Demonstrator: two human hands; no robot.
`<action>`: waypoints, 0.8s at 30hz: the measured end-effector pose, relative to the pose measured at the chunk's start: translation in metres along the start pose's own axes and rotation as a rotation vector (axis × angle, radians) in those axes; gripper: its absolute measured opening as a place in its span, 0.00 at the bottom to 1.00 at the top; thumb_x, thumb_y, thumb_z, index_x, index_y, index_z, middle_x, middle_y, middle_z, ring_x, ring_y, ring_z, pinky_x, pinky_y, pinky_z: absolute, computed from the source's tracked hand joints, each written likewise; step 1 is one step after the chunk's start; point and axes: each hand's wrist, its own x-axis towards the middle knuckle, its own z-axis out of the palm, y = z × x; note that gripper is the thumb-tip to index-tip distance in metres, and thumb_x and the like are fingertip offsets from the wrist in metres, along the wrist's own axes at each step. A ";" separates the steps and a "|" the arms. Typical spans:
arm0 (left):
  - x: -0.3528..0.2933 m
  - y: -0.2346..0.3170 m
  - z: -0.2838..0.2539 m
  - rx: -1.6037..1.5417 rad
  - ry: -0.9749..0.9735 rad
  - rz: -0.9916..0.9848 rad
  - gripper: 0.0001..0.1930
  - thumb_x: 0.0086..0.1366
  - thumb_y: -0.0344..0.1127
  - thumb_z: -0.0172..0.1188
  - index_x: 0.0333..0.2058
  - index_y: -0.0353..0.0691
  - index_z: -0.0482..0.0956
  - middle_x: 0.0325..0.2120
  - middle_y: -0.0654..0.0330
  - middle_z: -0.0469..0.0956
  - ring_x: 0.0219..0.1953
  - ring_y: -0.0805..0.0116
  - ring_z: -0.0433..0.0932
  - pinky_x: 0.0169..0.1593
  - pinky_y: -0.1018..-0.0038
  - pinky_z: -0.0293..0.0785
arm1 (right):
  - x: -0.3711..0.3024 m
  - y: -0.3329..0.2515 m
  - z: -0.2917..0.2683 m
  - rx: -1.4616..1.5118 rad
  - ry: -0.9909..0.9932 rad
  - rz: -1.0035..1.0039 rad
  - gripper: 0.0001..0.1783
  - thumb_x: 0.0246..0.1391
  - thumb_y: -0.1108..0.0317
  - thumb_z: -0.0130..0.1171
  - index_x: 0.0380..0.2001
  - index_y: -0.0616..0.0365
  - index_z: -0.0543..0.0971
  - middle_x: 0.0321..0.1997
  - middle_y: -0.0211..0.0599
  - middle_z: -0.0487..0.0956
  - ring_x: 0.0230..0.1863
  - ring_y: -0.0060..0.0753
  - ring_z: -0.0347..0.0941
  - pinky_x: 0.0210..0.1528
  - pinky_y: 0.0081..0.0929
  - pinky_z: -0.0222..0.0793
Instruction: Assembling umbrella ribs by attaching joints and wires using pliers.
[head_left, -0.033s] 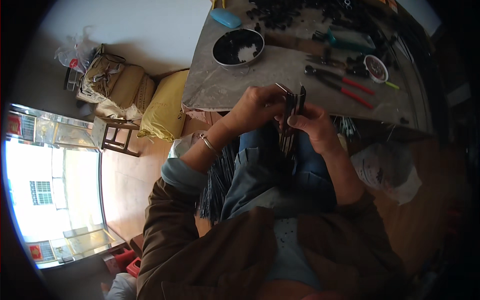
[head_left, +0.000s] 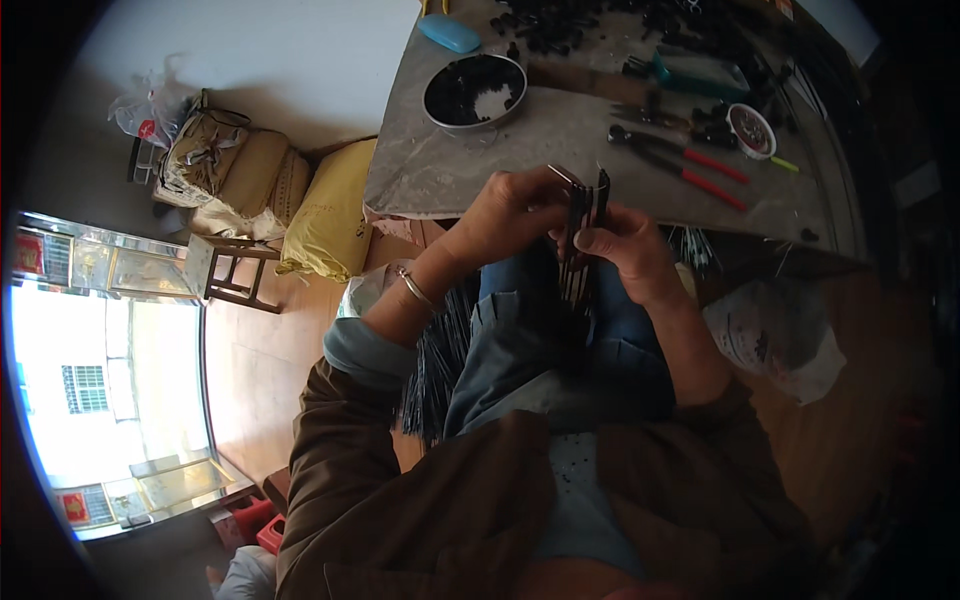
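Note:
Both my hands meet above my lap, just off the near edge of the table [head_left: 420,200]. My right hand [head_left: 632,250] is closed round a bundle of thin black strips [head_left: 578,215], the thumb pressed on its front. The strips stand roughly upright, with pale, shiny lower ends between my knees. My left hand [head_left: 505,220] is closed beside the bundle, its fingertips touching it. A thin silvery rod [head_left: 562,174] sticks out by the left fingertips; its exact kind I cannot tell. The fingers partly hide the middle of the bundle.
On the table are a round bowl [head_left: 440,118] of black pieces, red-handled pliers [head_left: 712,190], a small white cup [head_left: 752,132], a teal box [head_left: 700,72], a blue case [head_left: 450,33] and loose black parts [head_left: 550,25]. A dark wire bundle [head_left: 435,370] hangs beside my left leg. Plastic bag [head_left: 780,340] at right.

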 end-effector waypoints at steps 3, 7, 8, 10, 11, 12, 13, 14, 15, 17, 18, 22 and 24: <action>-0.007 -0.001 0.002 -0.144 -0.038 0.003 0.10 0.62 0.24 0.55 0.42 0.31 0.74 0.30 0.60 0.80 0.28 0.75 0.79 0.34 0.78 0.77 | -0.006 0.004 -0.001 -0.062 -0.017 -0.026 0.11 0.53 0.68 0.58 0.39 0.62 0.78 0.35 0.36 0.80 0.36 0.27 0.77 0.37 0.24 0.72; -0.011 0.001 0.010 -0.087 0.051 -0.090 0.09 0.63 0.24 0.53 0.42 0.30 0.73 0.31 0.58 0.79 0.30 0.74 0.79 0.34 0.77 0.76 | -0.009 0.000 0.004 -0.089 -0.030 -0.005 0.12 0.52 0.67 0.59 0.39 0.62 0.78 0.35 0.36 0.80 0.36 0.27 0.77 0.37 0.24 0.72; -0.011 0.008 0.012 0.018 0.069 -0.113 0.08 0.64 0.26 0.53 0.41 0.31 0.73 0.31 0.58 0.79 0.30 0.74 0.78 0.34 0.77 0.76 | -0.009 -0.002 0.008 -0.063 -0.029 0.007 0.11 0.52 0.65 0.61 0.36 0.60 0.79 0.32 0.34 0.80 0.34 0.25 0.76 0.36 0.22 0.71; -0.011 0.014 0.011 0.122 0.088 -0.136 0.08 0.64 0.27 0.53 0.40 0.31 0.73 0.30 0.59 0.78 0.30 0.74 0.78 0.33 0.78 0.75 | -0.010 -0.004 0.008 -0.038 -0.028 0.020 0.10 0.52 0.64 0.64 0.32 0.58 0.80 0.30 0.32 0.80 0.32 0.22 0.75 0.36 0.21 0.69; -0.012 0.015 0.007 -0.108 0.152 -0.163 0.08 0.62 0.28 0.55 0.39 0.33 0.74 0.28 0.59 0.78 0.29 0.74 0.78 0.33 0.78 0.75 | -0.010 -0.002 0.008 -0.038 -0.030 0.027 0.10 0.52 0.63 0.64 0.33 0.58 0.80 0.30 0.32 0.80 0.33 0.22 0.76 0.36 0.21 0.70; -0.012 0.015 0.002 -0.340 0.215 -0.187 0.08 0.61 0.29 0.56 0.39 0.35 0.75 0.26 0.59 0.78 0.28 0.74 0.78 0.33 0.78 0.75 | -0.009 -0.001 0.008 -0.037 -0.031 0.033 0.10 0.52 0.63 0.64 0.33 0.58 0.80 0.31 0.32 0.81 0.33 0.22 0.76 0.36 0.22 0.71; -0.015 0.011 -0.004 -0.713 0.219 -0.231 0.10 0.62 0.34 0.56 0.40 0.37 0.74 0.27 0.61 0.76 0.29 0.72 0.77 0.35 0.76 0.75 | -0.009 -0.001 0.010 -0.037 -0.040 0.034 0.10 0.52 0.63 0.64 0.33 0.58 0.80 0.31 0.32 0.81 0.33 0.22 0.76 0.36 0.22 0.71; -0.013 0.011 -0.006 -0.714 0.221 -0.229 0.10 0.62 0.34 0.56 0.40 0.37 0.74 0.27 0.61 0.76 0.29 0.72 0.77 0.35 0.76 0.75 | -0.009 -0.001 0.010 -0.041 -0.048 0.037 0.11 0.52 0.63 0.64 0.34 0.58 0.79 0.31 0.32 0.81 0.34 0.23 0.77 0.36 0.22 0.71; -0.011 0.011 -0.007 -0.890 0.191 -0.203 0.11 0.63 0.36 0.56 0.41 0.37 0.74 0.29 0.61 0.76 0.31 0.71 0.77 0.37 0.74 0.75 | -0.009 -0.001 0.010 -0.045 -0.056 0.041 0.11 0.52 0.63 0.64 0.34 0.59 0.79 0.32 0.33 0.81 0.34 0.23 0.77 0.36 0.23 0.72; -0.012 0.014 -0.007 -1.068 0.163 -0.175 0.12 0.64 0.37 0.55 0.42 0.36 0.73 0.30 0.61 0.77 0.33 0.70 0.78 0.39 0.72 0.75 | -0.007 0.000 0.009 -0.051 -0.055 0.054 0.12 0.53 0.63 0.63 0.35 0.59 0.79 0.32 0.33 0.81 0.34 0.23 0.77 0.36 0.23 0.72; -0.012 0.021 -0.004 -1.037 0.097 -0.197 0.13 0.64 0.38 0.55 0.43 0.36 0.73 0.31 0.61 0.77 0.34 0.70 0.77 0.40 0.71 0.75 | -0.007 0.000 0.009 -0.056 -0.051 0.066 0.12 0.53 0.62 0.63 0.36 0.59 0.78 0.33 0.34 0.81 0.35 0.23 0.77 0.36 0.23 0.72; -0.018 0.019 -0.008 -1.060 -0.091 -0.224 0.16 0.64 0.37 0.54 0.49 0.36 0.73 0.39 0.59 0.76 0.42 0.66 0.75 0.49 0.68 0.70 | -0.006 -0.003 0.016 -0.063 -0.083 0.067 0.13 0.54 0.62 0.62 0.38 0.59 0.78 0.34 0.34 0.81 0.35 0.24 0.77 0.37 0.24 0.72; -0.017 0.020 -0.009 -1.088 -0.135 -0.206 0.16 0.64 0.37 0.54 0.48 0.35 0.73 0.40 0.58 0.76 0.42 0.66 0.76 0.49 0.67 0.71 | -0.007 -0.002 0.016 -0.051 -0.081 0.064 0.13 0.55 0.62 0.60 0.38 0.59 0.78 0.35 0.34 0.81 0.35 0.24 0.77 0.37 0.23 0.72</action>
